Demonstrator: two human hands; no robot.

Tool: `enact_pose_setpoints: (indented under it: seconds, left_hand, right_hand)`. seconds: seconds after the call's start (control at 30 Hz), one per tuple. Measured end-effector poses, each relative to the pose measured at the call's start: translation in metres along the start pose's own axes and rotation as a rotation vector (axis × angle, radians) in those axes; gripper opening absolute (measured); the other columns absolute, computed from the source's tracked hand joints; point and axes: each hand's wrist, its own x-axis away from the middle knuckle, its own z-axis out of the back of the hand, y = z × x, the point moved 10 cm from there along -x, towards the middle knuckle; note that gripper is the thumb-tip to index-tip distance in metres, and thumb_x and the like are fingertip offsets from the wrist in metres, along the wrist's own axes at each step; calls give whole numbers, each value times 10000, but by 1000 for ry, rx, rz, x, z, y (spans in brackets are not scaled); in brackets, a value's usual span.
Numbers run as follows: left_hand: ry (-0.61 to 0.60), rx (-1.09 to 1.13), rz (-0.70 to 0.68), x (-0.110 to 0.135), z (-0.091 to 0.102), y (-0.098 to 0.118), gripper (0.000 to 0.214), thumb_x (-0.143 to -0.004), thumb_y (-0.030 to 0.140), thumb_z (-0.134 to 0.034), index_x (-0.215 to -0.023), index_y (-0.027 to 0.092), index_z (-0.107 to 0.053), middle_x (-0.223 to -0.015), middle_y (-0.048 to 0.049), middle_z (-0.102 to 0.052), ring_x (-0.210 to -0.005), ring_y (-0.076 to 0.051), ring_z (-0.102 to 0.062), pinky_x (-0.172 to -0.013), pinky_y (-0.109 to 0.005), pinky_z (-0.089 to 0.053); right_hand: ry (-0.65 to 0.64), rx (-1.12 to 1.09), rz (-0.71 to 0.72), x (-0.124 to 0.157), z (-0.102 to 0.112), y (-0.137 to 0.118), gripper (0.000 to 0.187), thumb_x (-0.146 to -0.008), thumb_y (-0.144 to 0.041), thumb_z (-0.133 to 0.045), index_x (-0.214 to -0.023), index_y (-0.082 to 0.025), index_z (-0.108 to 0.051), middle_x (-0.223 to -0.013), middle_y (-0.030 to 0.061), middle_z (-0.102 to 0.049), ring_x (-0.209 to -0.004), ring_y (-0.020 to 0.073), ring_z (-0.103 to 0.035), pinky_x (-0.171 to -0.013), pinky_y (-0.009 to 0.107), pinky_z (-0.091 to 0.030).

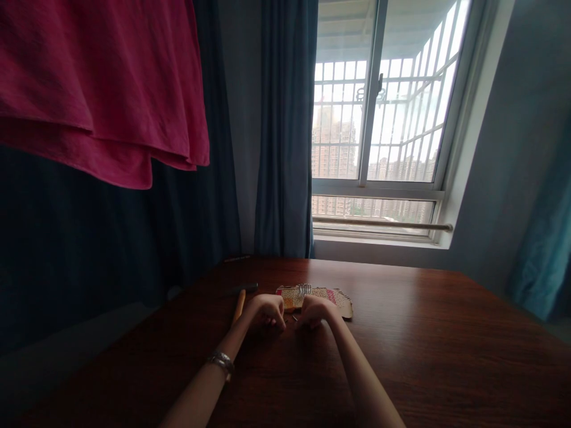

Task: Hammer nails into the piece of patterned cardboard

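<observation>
My left hand (270,310) is curled low over the table, its fingertips pointing down and pressed together. Facing it, with a small gap between, my right hand (316,311) is bent the same way, fingers closed. A small thin metal piece (295,318), perhaps a nail, shows at the right fingertips; whether either hand grips anything is too small to tell. Just behind the hands lies a flat patterned piece (336,297), like cardboard, with a jagged edge. Several thin metal prongs (304,289) stand up on it. A hammer (239,304) with a wooden handle lies left of my left hand.
The brown wooden table (423,345) reaches back to the wall below a barred window (375,119). A dark thin object (237,258) lies at its far left edge. Pink cloth (111,89) hangs at upper left before dark curtains (285,131).
</observation>
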Motion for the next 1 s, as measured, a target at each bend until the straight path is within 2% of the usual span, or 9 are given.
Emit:
enact_pose_setpoints:
  seconds: [0.1,0.17,0.27,0.37,0.47,0.6,0.77,0.9,1.0]
  left_hand:
    - [100,179,-62,-8,12,5,443,-545,539,-670,-607,103,-623,-494,-6,-538,-429,-112,-474,-440,-231,-387]
    - [307,344,-100,-15,31,6,452,-640,541,-593,-726,99,-624,-553,-9,-559,-466,-114,-505,-454,-221,-396]
    - [600,488,-139,-24,48,7,373,-730,410,-541,-916,91,-596,-726,-48,-619,-592,-132,-573,-525,-221,-438]
    - [745,467,-120,-33,47,9,330,-751,293,-530,-1006,88,-576,-863,-84,-642,-720,-146,-602,-640,-229,-463]
    - [746,349,-95,-42,37,14,362,-743,252,-550,-1072,102,-564,-942,-90,-645,-837,-162,-599,-740,-229,-450]
    - [757,219,-72,-47,31,17,350,-764,197,-516,-1109,154,-558,-1007,-56,-637,-895,-147,-584,-803,-209,-420]
    - [816,145,-80,-47,33,19,233,-787,164,-480,-974,163,-619,-928,-37,-658,-842,-127,-587,-779,-194,-412]
    - [867,139,-90,-41,36,23,205,-782,139,-477,-892,154,-650,-880,-42,-671,-811,-128,-591,-771,-203,-407]
    - [904,103,-36,-33,37,25,201,-787,164,-487,-886,160,-662,-885,-52,-666,-825,-137,-588,-769,-211,-402]
  right_hand:
    - [160,-2,19,0,26,2,216,-617,-348,-679,-534,-161,-611,-512,31,-612,-459,149,-581,-435,221,-424]
    - [347,11,32,2,52,5,193,-683,-332,-612,-615,-153,-635,-583,57,-639,-539,163,-607,-490,226,-429]
    - [641,30,40,8,81,13,195,-746,-259,-519,-810,-137,-655,-815,121,-672,-773,194,-621,-655,245,-437]
    - [808,24,71,8,87,19,269,-758,-204,-472,-959,-131,-636,-918,130,-658,-853,186,-600,-753,245,-419]
    - [861,10,133,1,77,21,281,-748,-161,-461,-960,-140,-643,-902,103,-653,-802,163,-599,-734,229,-426]
    - [886,2,209,-6,65,21,239,-705,-110,-467,-824,-164,-667,-826,60,-637,-715,143,-582,-671,216,-431]
    - [932,-2,253,-3,63,24,252,-699,-99,-461,-824,-164,-670,-783,52,-616,-701,141,-562,-685,218,-423]
    - [965,0,249,0,64,27,211,-721,-121,-452,-727,-158,-659,-758,58,-602,-691,144,-555,-693,221,-419]
    - [982,0,231,1,64,28,199,-727,-123,-455,-712,-159,-650,-774,61,-602,-695,144,-557,-692,218,-418]
